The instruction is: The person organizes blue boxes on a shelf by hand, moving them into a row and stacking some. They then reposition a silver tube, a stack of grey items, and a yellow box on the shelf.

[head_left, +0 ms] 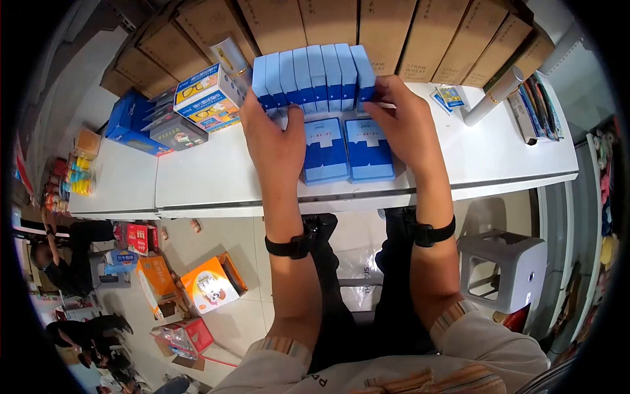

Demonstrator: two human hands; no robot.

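A row of slim two-tone blue boxes [317, 77] stands upright on the white table, several side by side. My left hand [272, 134] is closed on the left end of the row, its thumb against the front. My right hand [405, 118] grips the rightmost blue box [363, 73], which leans slightly apart from the others; some fingertips are hidden behind it. Between my wrists and the row, two more blue boxes, a left one [325, 152] and a right one [369, 150], lie flat near the table's front edge, printed side up.
Brown cardboard boxes [272, 26] line the back of the white table [223, 180]. Eyeglass-print boxes [209, 98] and a blue display box [131, 125] stand left. On the right are a silver tube [495, 97] and small cards [449, 97]. A grey stool [505, 269] stands below.
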